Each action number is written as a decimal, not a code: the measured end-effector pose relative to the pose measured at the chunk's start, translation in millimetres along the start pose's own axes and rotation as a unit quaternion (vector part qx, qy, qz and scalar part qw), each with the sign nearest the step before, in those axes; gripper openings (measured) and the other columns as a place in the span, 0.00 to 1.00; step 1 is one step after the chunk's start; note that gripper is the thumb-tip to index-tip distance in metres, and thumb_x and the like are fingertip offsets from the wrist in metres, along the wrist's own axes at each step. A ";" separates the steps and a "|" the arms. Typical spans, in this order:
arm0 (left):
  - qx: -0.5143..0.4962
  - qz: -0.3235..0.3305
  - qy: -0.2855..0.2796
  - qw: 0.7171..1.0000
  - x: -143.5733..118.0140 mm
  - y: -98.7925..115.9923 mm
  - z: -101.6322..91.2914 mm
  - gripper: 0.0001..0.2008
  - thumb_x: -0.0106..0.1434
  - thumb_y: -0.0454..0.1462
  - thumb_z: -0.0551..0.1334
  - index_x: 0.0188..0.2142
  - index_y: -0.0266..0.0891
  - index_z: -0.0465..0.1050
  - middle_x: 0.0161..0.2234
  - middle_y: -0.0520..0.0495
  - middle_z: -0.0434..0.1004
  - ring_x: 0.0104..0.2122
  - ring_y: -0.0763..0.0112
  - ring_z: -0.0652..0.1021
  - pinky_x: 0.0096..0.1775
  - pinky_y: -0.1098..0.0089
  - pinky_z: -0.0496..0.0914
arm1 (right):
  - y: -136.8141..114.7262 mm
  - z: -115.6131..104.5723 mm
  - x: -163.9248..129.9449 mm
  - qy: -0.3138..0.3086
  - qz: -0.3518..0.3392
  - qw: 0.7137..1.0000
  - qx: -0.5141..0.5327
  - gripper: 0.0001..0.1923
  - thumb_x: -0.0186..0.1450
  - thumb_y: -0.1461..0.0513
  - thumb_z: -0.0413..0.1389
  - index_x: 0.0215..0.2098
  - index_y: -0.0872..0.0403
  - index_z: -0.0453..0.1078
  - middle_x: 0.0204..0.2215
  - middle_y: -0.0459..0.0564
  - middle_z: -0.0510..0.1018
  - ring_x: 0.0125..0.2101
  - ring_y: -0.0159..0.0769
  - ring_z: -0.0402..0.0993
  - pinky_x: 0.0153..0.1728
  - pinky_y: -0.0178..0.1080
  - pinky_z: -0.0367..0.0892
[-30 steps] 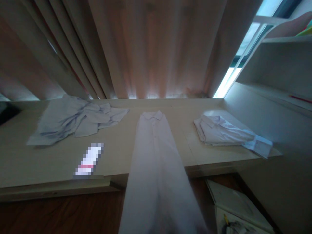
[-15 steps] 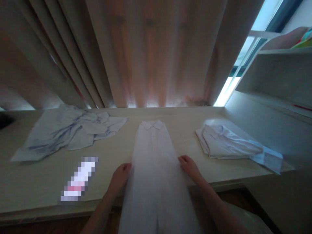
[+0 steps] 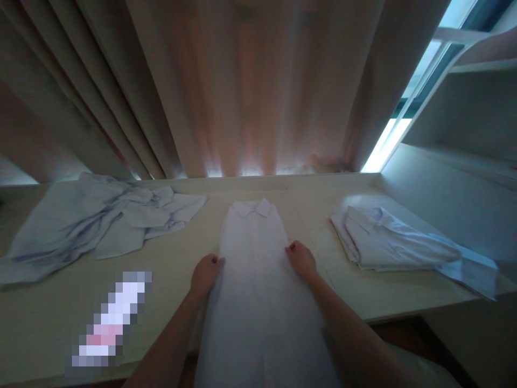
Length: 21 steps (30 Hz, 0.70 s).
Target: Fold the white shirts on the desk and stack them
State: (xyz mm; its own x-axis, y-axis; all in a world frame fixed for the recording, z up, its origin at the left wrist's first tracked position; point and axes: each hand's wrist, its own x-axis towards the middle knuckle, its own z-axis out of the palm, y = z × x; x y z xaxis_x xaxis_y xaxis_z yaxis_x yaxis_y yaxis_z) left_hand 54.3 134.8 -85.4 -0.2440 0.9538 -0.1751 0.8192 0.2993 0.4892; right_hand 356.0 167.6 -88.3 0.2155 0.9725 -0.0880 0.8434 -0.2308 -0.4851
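A white collared shirt [image 3: 252,280] lies front up across the pale desk, its sides folded in to a long narrow shape. Its collar points to the back and its lower part runs over the front edge toward me. My left hand [image 3: 205,274] pinches the shirt's left edge below the collar. On the opposite edge, at about the same height, my right hand [image 3: 302,260] has its fingers closed on the cloth.
A crumpled white garment [image 3: 92,221] lies on the desk [image 3: 177,302] at the left. Near the front left is a pixelated item [image 3: 111,320]. Folded white shirts [image 3: 396,242] are stacked at the right, beside a shelf unit [image 3: 448,183]. Brown curtains [image 3: 250,91] hang behind.
Both hands have moved up along the shirt's edges, closer to the collar. My view has come nearer to the desk, and the shirt's collar has stayed in place.
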 end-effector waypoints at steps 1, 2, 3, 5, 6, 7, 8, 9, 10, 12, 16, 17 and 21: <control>-0.005 0.005 -0.005 1.000 0.3 -1.2 -1.9 0.18 0.58 0.47 0.51 0.30 0.37 0.73 0.32 0.41 0.78 0.34 0.62 0.77 0.35 0.68 0.66 | 1.2 -1.1 1.1 0.001 -0.006 1.000 0.001 0.11 0.63 0.55 0.49 0.33 0.53 0.70 0.31 0.53 0.77 0.32 0.37 0.71 0.29 0.36 0.57; -0.011 0.010 -0.010 1.000 0.4 -2.4 -4.0 0.18 0.58 0.47 0.51 0.29 0.37 0.73 0.31 0.41 0.78 0.33 0.62 0.77 0.34 0.68 0.65 | 2.2 -2.0 2.2 0.002 -0.013 1.000 0.002 0.11 0.63 0.56 0.49 0.32 0.53 0.70 0.31 0.53 0.77 0.32 0.36 0.71 0.29 0.36 0.57; -0.018 0.015 -0.014 1.000 0.4 -3.6 -6.0 0.19 0.58 0.47 0.51 0.28 0.37 0.74 0.30 0.42 0.78 0.32 0.63 0.77 0.34 0.69 0.65 | 3.0 -2.7 3.4 0.003 -0.020 1.000 0.003 0.11 0.63 0.56 0.49 0.32 0.53 0.70 0.30 0.53 0.77 0.31 0.36 0.70 0.29 0.36 0.57; -0.029 0.020 -0.020 0.999 0.3 -4.9 -9.6 0.18 0.58 0.45 0.52 0.28 0.36 0.75 0.30 0.42 0.78 0.32 0.64 0.77 0.34 0.70 0.66 | 3.9 -2.9 6.2 0.007 -0.033 0.999 0.005 0.11 0.63 0.57 0.49 0.31 0.54 0.70 0.30 0.53 0.76 0.31 0.35 0.69 0.29 0.35 0.56; -0.032 0.020 -0.021 0.999 0.5 -4.9 -11.0 0.18 0.58 0.44 0.52 0.28 0.36 0.75 0.29 0.42 0.78 0.32 0.64 0.77 0.34 0.70 0.66 | 4.1 -2.4 7.9 0.007 -0.040 0.999 0.007 0.10 0.63 0.58 0.49 0.31 0.54 0.70 0.30 0.53 0.76 0.30 0.35 0.69 0.29 0.35 0.56; -0.034 0.020 -0.022 0.999 0.8 -4.3 -12.1 0.17 0.58 0.44 0.52 0.28 0.35 0.75 0.29 0.42 0.78 0.32 0.64 0.77 0.34 0.69 0.66 | 4.4 -1.7 9.8 0.007 -0.045 0.999 0.010 0.10 0.63 0.58 0.49 0.30 0.54 0.70 0.30 0.53 0.76 0.30 0.34 0.69 0.29 0.35 0.55; -0.036 0.019 -0.023 0.999 1.4 -3.4 -12.8 0.17 0.58 0.43 0.52 0.27 0.35 0.75 0.29 0.41 0.78 0.32 0.63 0.77 0.34 0.69 0.66 | 4.8 -0.9 12.0 0.006 -0.049 0.999 0.013 0.10 0.63 0.59 0.50 0.30 0.54 0.70 0.29 0.52 0.76 0.30 0.34 0.68 0.29 0.35 0.55; -0.038 0.018 -0.025 0.999 2.4 -2.3 -13.3 0.16 0.58 0.42 0.52 0.26 0.35 0.75 0.29 0.41 0.78 0.32 0.63 0.77 0.34 0.69 0.66 | 5.4 0.0 14.3 0.004 -0.051 0.999 0.017 0.09 0.62 0.59 0.50 0.30 0.54 0.70 0.29 0.52 0.76 0.29 0.33 0.68 0.29 0.34 0.55; -0.041 0.017 -0.028 0.999 3.7 -1.0 -13.3 0.15 0.57 0.40 0.53 0.26 0.34 0.75 0.28 0.41 0.78 0.32 0.63 0.77 0.34 0.69 0.66 | 6.3 0.9 16.5 0.002 -0.052 0.998 0.021 0.09 0.62 0.59 0.50 0.30 0.54 0.70 0.29 0.52 0.76 0.29 0.33 0.68 0.28 0.34 0.55; -0.050 0.014 -0.031 0.998 7.3 1.3 -12.8 0.14 0.56 0.39 0.53 0.25 0.35 0.75 0.28 0.41 0.79 0.32 0.62 0.77 0.34 0.69 0.66 | 8.6 2.1 20.5 0.001 -0.052 0.998 0.027 0.10 0.62 0.60 0.49 0.30 0.55 0.70 0.30 0.52 0.77 0.29 0.33 0.68 0.29 0.34 0.55; -0.069 0.004 -0.027 0.997 16.5 3.3 -10.7 0.15 0.56 0.43 0.54 0.28 0.36 0.76 0.27 0.42 0.79 0.32 0.61 0.78 0.33 0.68 0.67 | 12.2 3.0 23.6 0.009 -0.055 0.998 0.030 0.10 0.62 0.60 0.48 0.29 0.56 0.70 0.30 0.53 0.77 0.29 0.33 0.68 0.28 0.34 0.55; -0.072 0.004 -0.025 0.997 18.5 3.1 -10.4 0.16 0.57 0.44 0.55 0.28 0.36 0.76 0.28 0.42 0.79 0.33 0.61 0.78 0.33 0.68 0.68 | 12.3 3.3 23.5 0.012 -0.055 0.998 0.030 0.10 0.62 0.60 0.48 0.28 0.55 0.70 0.29 0.53 0.77 0.28 0.33 0.68 0.28 0.34 0.54; -0.077 0.003 -0.017 0.997 22.2 -1.6 -10.0 0.16 0.57 0.44 0.54 0.29 0.36 0.76 0.30 0.42 0.79 0.33 0.61 0.77 0.35 0.67 0.68 | 9.1 4.8 21.6 0.032 -0.050 0.998 0.023 0.13 0.63 0.58 0.47 0.27 0.54 0.70 0.27 0.52 0.76 0.26 0.33 0.67 0.27 0.35 0.53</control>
State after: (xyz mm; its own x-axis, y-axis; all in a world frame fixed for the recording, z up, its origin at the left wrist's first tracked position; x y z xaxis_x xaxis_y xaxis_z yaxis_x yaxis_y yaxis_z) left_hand 42.3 155.8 -81.6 -0.2198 0.9547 -0.2004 0.7304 0.2972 0.6150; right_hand 365.9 186.7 -98.8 0.1642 0.9863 0.0182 0.8389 -0.1299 -0.5285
